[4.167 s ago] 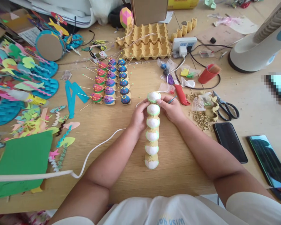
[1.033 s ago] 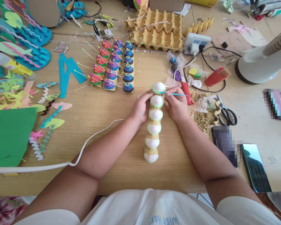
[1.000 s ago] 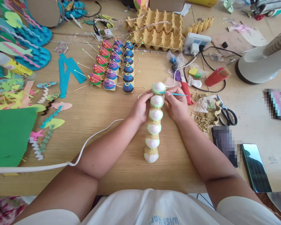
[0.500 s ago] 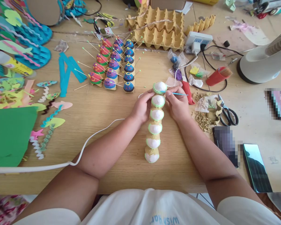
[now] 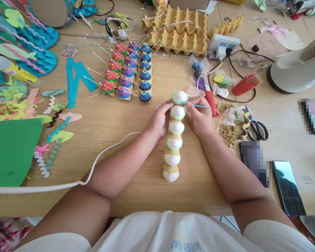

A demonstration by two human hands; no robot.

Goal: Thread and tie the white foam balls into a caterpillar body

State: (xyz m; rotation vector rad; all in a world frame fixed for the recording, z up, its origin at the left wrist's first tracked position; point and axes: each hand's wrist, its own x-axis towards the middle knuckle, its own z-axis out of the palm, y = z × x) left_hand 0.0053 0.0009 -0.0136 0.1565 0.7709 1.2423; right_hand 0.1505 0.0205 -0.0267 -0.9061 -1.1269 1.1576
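Rightward of carton strip (image 5: 175, 128), scissors (image 5: 254, 121), red cup (image 5: 242, 86)

Carton strip (image 5: 176, 128) centre; carton rows (image 5: 127, 71) behind, leftward; egg trays (image 5: 179, 39) farther back; scissors (image 5: 255, 121) right; paper cut-outs (image 5: 15, 107) far left.

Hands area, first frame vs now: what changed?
The blue tool in the right hand swung from slanting away to nearly crosswise, its tip now visible at the green rim of the far dome. Camera view shifted. Unchanged: left hand on the white-domed strip, painted rows in place.
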